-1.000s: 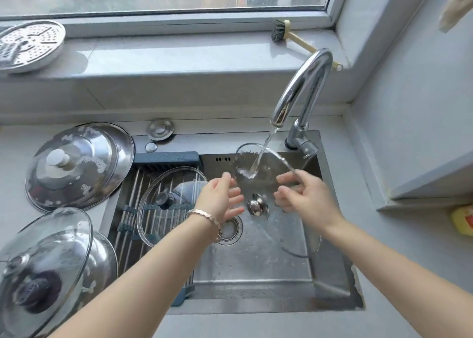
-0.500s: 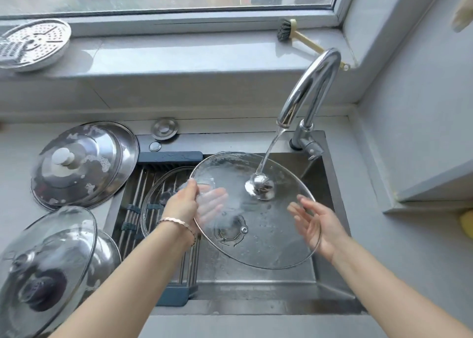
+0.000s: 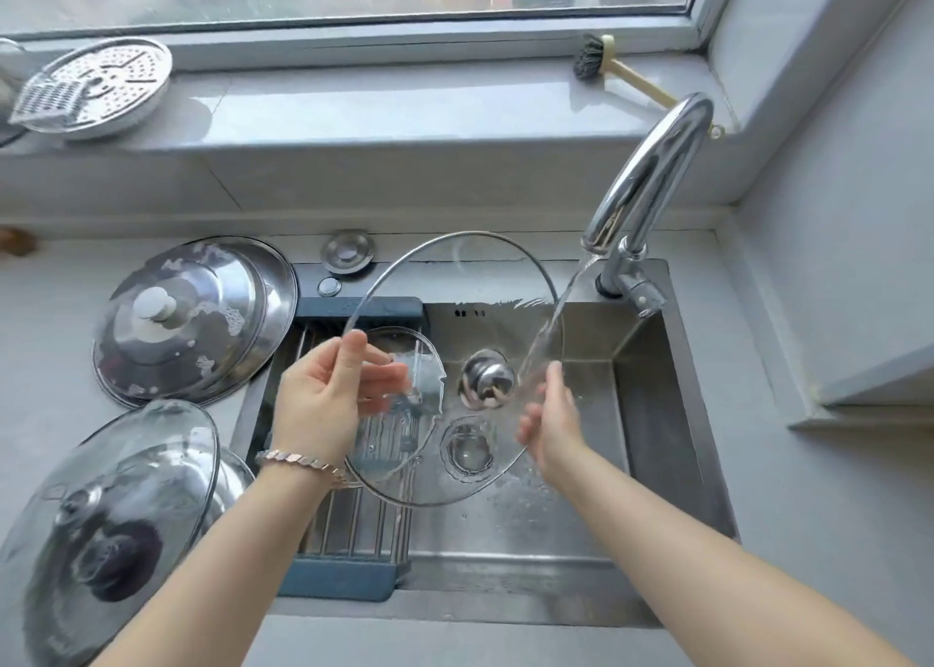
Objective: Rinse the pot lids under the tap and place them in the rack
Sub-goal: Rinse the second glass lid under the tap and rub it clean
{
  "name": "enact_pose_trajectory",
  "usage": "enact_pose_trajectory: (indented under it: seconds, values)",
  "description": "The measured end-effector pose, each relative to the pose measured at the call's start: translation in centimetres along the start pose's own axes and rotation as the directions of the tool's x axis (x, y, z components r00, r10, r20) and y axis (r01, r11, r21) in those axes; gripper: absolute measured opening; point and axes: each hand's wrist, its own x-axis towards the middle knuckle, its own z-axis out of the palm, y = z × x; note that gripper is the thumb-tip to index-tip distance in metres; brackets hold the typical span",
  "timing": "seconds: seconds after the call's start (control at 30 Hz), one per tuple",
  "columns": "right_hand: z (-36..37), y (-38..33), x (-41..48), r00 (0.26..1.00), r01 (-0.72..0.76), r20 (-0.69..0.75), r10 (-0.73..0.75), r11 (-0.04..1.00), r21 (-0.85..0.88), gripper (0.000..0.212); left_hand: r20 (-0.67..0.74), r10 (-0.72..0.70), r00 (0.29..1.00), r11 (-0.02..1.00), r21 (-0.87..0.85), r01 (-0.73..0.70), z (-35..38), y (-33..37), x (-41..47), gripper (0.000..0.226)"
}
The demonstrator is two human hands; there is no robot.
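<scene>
A large glass pot lid (image 3: 455, 287) with a metal knob (image 3: 487, 381) stands tilted over the sink (image 3: 657, 413), held between my two hands. My left hand (image 3: 328, 398) pinches its left rim, thumb in front and fingers behind the glass. My right hand (image 3: 551, 419) rests against the right rim with its fingers fairly straight and blurred. Water from the chrome tap (image 3: 652, 176) runs onto the lid's right edge beside that hand. The roll-up rack (image 3: 354, 520) spans the sink's left side, and a smaller glass lid (image 3: 399, 353) lies on it, seen through the held lid.
Two stacked steel lids (image 3: 192, 317) lie on the counter left of the rack, and glass lids (image 3: 111, 515) sit at the near left. A perforated steamer plate (image 3: 101, 85) and a brush (image 3: 591, 62) rest on the window sill. A sink plug (image 3: 348, 252) lies behind the rack.
The glass lid has tipped more upright and shifted up and left. The water now strikes its right edge instead of its middle, and my right hand has moved in against that edge.
</scene>
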Motion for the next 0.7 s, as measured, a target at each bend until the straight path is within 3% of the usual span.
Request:
enact_pose_trajectory:
  seconds: [0.07, 0.17, 0.23, 0.3, 0.4, 0.5, 0.6, 0.7]
  values:
    - [0.1, -2.4, -0.8, 0.968, 0.232, -0.061, -0.242, 0.963, -0.136, 0.037, -0.099, -0.088, 0.991, 0.996, -0.034, 0.085, -0.7, -1.3, 0.8, 0.035]
    - [-0.5, -6.2, -2.3, 0.836, 0.501, -0.038, -0.547, 0.791, -0.352, 0.041, -0.145, -0.384, 0.912, 0.919, -0.153, 0.363, -0.4, -3.6, 1.6, 0.041]
    - [-1.2, -8.3, -3.1, 0.764, 0.575, 0.029, -0.644, 0.661, -0.483, 0.045, -0.076, -0.563, 0.823, 0.806, -0.27, 0.526, 0.7, -4.8, 1.6, 0.046]
    - [-1.9, -10.1, -3.8, 0.736, 0.585, 0.078, -0.673, 0.574, -0.573, 0.047, 0.013, -0.648, 0.762, 0.72, -0.316, 0.618, 2.2, -5.9, 1.2, 0.047]
    - [-4.0, -11.0, -3.7, 0.773, 0.512, 0.056, -0.632, 0.569, -0.643, 0.045, 0.073, -0.671, 0.738, 0.684, -0.325, 0.653, 4.1, -6.5, 0.6, 0.04]
    - [-7.3, -9.9, -3.2, 0.851, 0.366, 0.007, -0.526, 0.582, -0.726, 0.042, 0.06, -0.62, 0.782, 0.738, -0.295, 0.608, 5.1, -5.9, 0.7, 0.036]
    - [-10.2, -6.6, -2.2, 0.939, 0.187, -0.023, -0.342, 0.566, -0.803, 0.047, 0.002, -0.531, 0.847, 0.832, -0.188, 0.522, 5.3, -5.1, 1.4, 0.034]
    - [-11.2, -3.6, -1.1, 0.995, 0.03, -0.04, -0.088, 0.674, -0.738, 0.042, -0.002, -0.476, 0.879, 0.874, -0.106, 0.473, 6.0, -3.9, 1.9, 0.031]
